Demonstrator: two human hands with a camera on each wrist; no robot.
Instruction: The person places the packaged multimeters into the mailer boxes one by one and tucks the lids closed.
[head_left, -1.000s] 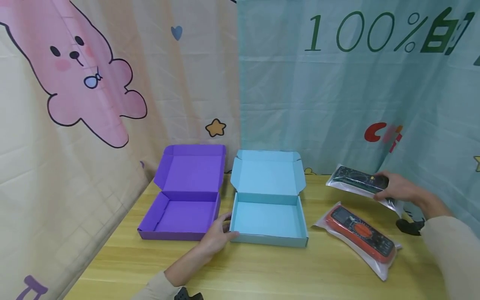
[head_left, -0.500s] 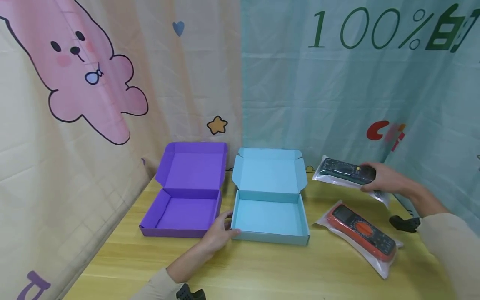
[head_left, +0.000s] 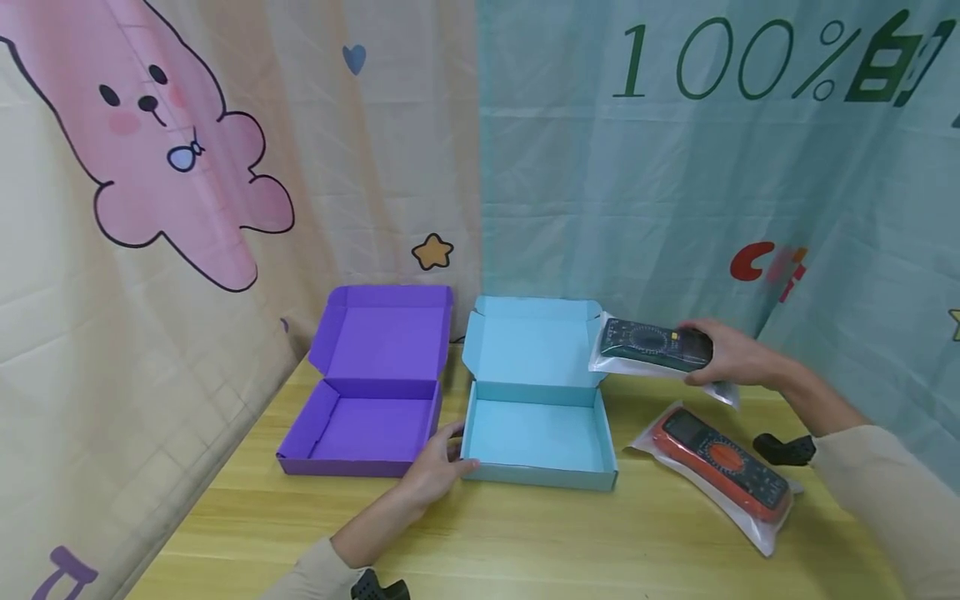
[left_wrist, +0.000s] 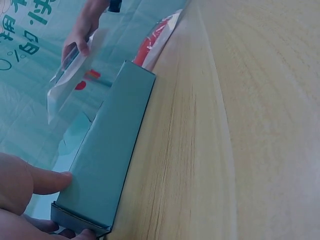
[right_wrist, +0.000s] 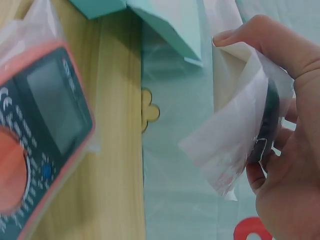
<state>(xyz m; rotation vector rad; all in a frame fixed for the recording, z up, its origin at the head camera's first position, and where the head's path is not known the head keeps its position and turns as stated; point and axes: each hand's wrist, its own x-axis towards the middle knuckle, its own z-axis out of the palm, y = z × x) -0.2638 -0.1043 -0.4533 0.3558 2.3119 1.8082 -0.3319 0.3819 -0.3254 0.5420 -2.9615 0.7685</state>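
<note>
My right hand (head_left: 738,357) grips the lower end of a dark green multimeter (head_left: 648,343) in a clear plastic bag. Raised above the table, it overlaps the right edge of the light blue box's lid. In the right wrist view the bag (right_wrist: 222,142) hides most of the meter. My left hand (head_left: 431,473) holds the front left corner of the open light blue cardboard box (head_left: 543,477); the left wrist view has its thumb (left_wrist: 52,182) on the front wall and fingers round the corner. An orange-red multimeter (head_left: 723,462), also bagged, lies on the table at right.
An open purple cardboard box (head_left: 345,468) stands left of the blue one, its lid raised at the back. Printed curtains (head_left: 555,192) hang behind the wooden table (head_left: 540,542). A black wrist device (head_left: 783,450) sits by my right sleeve.
My right hand has carried the dark green multimeter leftward and slightly up, from the table's right side to the blue box's lid. The left hand keeps its hold on the box corner.
</note>
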